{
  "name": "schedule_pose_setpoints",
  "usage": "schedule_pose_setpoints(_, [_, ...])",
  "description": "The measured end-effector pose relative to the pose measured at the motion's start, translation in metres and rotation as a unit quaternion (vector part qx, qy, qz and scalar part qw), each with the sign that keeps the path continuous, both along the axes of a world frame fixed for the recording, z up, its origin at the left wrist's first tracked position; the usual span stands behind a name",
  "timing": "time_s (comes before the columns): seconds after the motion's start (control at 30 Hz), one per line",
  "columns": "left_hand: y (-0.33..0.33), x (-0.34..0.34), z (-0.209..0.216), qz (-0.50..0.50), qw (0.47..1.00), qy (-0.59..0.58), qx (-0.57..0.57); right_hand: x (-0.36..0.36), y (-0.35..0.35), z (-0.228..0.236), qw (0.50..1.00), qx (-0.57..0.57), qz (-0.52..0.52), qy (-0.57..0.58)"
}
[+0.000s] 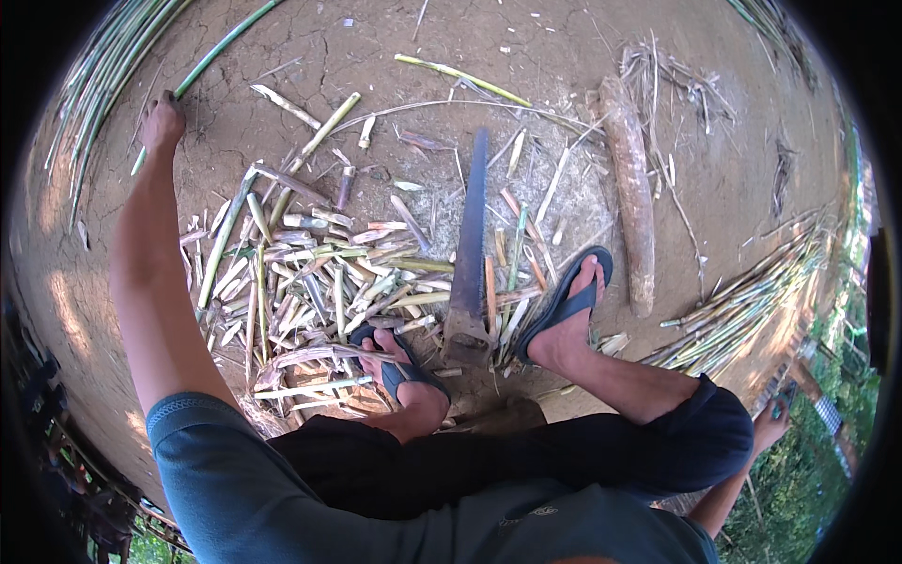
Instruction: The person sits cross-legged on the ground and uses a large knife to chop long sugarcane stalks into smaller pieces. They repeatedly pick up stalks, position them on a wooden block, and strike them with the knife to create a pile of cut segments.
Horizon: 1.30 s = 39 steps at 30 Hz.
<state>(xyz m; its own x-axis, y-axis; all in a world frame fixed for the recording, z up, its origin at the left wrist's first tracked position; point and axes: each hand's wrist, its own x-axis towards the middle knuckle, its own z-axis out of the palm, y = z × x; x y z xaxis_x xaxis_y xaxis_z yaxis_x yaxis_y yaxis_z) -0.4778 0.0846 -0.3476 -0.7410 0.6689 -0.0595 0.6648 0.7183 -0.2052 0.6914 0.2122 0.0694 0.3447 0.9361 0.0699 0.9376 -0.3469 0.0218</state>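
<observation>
At the far left my left hand [162, 120] is closed round a long green stalk [218, 52] that slants across the dirt. Beside it lies a bundle of similar long stalks [99, 89]. My right hand [772, 425] is out at the lower right rim, its fingers curled by a small greyish object too blurred to name. Between my feet a hand saw [468, 235] lies on the ground, narrow tip pointing away and wide end close to me. A heap of short cut stalk pieces [324, 273] spreads to the left of the saw.
My feet in dark flip-flops [568, 305] stand either side of the saw. A thick log [628, 193] lies to the right, with a pile of thin stalks [742, 310] beyond. A yellow-green stalk [460, 77] lies ahead on cracked dirt. Greenery [794, 489] fills the lower right.
</observation>
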Motion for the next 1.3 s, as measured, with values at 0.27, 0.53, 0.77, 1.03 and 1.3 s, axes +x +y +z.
schedule_pose_setpoints(0.27, [-0.051,0.152,0.115,-0.148,0.977,-0.101,0.116,-0.390,-0.087,-0.107,0.878,-0.096,0.340,0.322])
schedule_pose_setpoints(0.53, [-0.124,0.276,0.264,-0.132,0.963,-0.212,0.104,-0.446,-0.240,-0.307,0.802,-0.266,0.491,0.211])
schedule_pose_setpoints(0.77, [-0.202,0.330,0.372,-0.181,0.971,-0.124,0.095,-0.426,-0.266,-0.306,0.779,-0.227,0.572,0.120])
schedule_pose_setpoints(1.03, [-0.311,0.347,0.421,-0.169,0.971,-0.139,0.093,-0.421,-0.284,-0.340,0.767,-0.194,0.605,0.092])
schedule_pose_setpoints(1.3, [-0.119,0.436,0.376,-0.264,0.934,-0.192,0.144,-0.435,-0.265,-0.259,0.821,-0.177,0.505,0.200])
